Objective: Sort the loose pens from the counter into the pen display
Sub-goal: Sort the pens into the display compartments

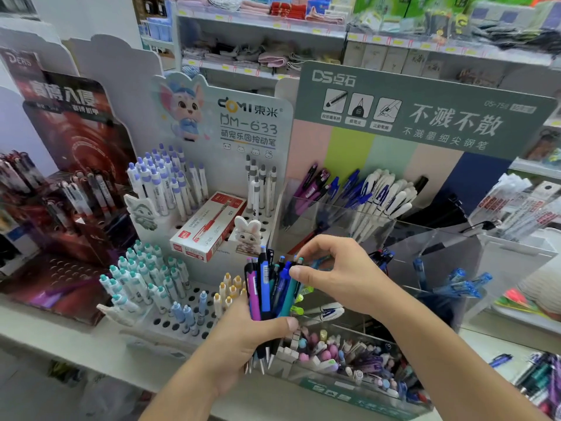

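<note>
Pens (267,287) stand bunched in the left hand (243,338)'s grip, right hand (331,271) pinching one top.

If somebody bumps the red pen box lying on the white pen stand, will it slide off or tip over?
The red box lies flat and tilted on the white stand, so it probably won't tip. It looks like smooth cardboard resting on a slope, so a bump may slide it down. If it's full of pens, it's likely stiff and a bit heavy for its size.

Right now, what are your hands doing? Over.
Left hand grips mixed-colour plastic pen bundle. Right hand pinches teal pen top. Nothing blocking.
</note>
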